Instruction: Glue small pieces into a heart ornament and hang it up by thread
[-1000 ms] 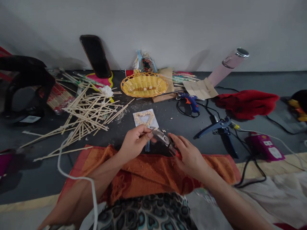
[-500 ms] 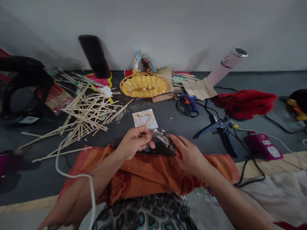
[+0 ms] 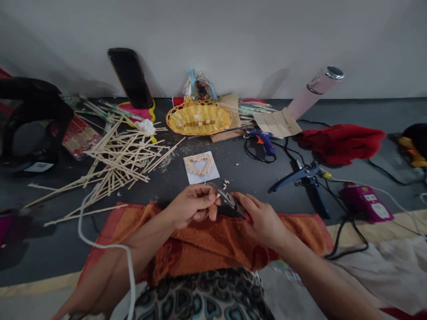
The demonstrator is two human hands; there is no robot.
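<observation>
My left hand (image 3: 191,205) is closed in a pinch on a thin wooden stick (image 3: 218,196), of which only a short pale end shows past the fingertips. My right hand (image 3: 262,218) is wrapped round the red handles of hand pruners (image 3: 229,200). The metal head of the pruners lies right beside the stick's end; whether the blades touch it I cannot tell. Just beyond the head are several short cut stick pieces (image 3: 226,183) on the dark table. Farther back, a heart outline of small stick pieces (image 3: 199,165) rests on a white paper square (image 3: 195,179).
Loose wooden sticks (image 3: 123,155) are heaped on the left. A yellow wicker basket (image 3: 199,118) stands behind the heart, and a blue glue gun (image 3: 263,141) to its right. A blue-handled tool (image 3: 296,175), cables and a purple power socket (image 3: 367,202) occupy the right. An orange towel (image 3: 187,249) lies under my forearms.
My left hand has shifted slightly right and toward me, and the pruners' head has turned and dropped a little. More cut pieces now show beyond it, and the stick's end is visible.
</observation>
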